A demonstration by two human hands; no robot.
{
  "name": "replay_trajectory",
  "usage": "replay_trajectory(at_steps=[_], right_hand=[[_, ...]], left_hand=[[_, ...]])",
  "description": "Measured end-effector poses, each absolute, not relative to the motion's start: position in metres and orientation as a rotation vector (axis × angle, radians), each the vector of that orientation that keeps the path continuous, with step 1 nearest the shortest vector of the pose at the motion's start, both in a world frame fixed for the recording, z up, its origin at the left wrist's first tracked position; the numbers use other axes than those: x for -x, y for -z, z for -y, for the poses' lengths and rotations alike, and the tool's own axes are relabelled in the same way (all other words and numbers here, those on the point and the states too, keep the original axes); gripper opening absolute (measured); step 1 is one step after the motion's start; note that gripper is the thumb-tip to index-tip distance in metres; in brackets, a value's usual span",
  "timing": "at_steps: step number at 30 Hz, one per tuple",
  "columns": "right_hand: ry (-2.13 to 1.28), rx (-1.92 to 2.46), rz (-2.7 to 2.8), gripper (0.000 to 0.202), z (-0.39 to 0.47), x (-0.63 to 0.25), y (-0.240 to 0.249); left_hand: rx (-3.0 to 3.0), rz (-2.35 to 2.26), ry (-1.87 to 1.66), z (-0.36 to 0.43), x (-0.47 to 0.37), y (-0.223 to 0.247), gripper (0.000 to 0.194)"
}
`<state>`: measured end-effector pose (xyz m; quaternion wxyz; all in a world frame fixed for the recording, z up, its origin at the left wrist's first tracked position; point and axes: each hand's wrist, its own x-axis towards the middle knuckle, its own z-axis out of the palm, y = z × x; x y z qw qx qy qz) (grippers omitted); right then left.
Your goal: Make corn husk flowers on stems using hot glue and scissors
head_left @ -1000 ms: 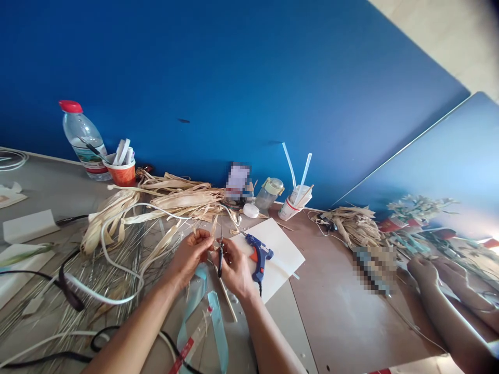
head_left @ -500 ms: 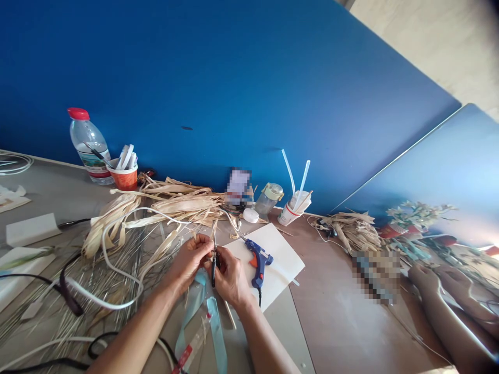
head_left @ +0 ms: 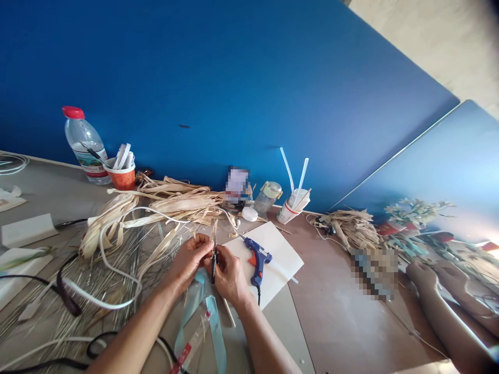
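Black-handled scissors (head_left: pixel 213 262) point upward at the centre, and my right hand (head_left: pixel 231 270) is closed around them. My left hand (head_left: pixel 195 255) is pinched right beside the blades; whatever lies between its fingertips is too small to make out. Below the hands, a light blue ribbon (head_left: pixel 217 332) hangs or lies in loose lengths. A blue glue gun (head_left: pixel 258 261) rests on a white sheet (head_left: pixel 286 254) to the right of my right hand. Dried husks (head_left: pixel 179 200) are heaped behind my hands.
A red-capped bottle (head_left: pixel 84 148) and an orange cup (head_left: pixel 121 178) stand back left. A jar (head_left: pixel 268 198) and a cup with glue sticks (head_left: pixel 289 210) stand behind the sheet. White cable (head_left: pixel 102 249) loops over thin stems at left. Another person's arms (head_left: pixel 440 311) rest at far right.
The view has shifted slightly, so the background objects sit a little further left. Both hands keep nearly the same pose at the scissors.
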<state>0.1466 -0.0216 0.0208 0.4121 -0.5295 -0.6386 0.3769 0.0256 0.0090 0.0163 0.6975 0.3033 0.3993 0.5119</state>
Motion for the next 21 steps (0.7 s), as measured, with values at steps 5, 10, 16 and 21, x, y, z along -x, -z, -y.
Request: replay_trajectory(at_steps=[5,10,16,21], right_hand=[[-0.986,1.321,1.570,0.020,0.0208,-0.1471,-0.0192],[-1.024,1.281,1.525,0.022,0.0205,-0.1479,-0.0155],[-1.101,1.255,1.471,0.025,0.0201,-0.1467,-0.0146],[-1.151,1.216,1.410,0.022,0.0202,-0.1461,-0.0166]], left_hand=[[-0.720,-0.901,-1.142,-0.0092,-0.0259,-0.0155,0.038],[-0.722,-0.881,-1.136,-0.0087,-0.0271,-0.0149,0.038],[-0.755,-0.881,-1.136,-0.0091,-0.0263,-0.0095,0.034],[-0.766,-0.892,-1.133,-0.0092,-0.0254,-0.0079,0.032]])
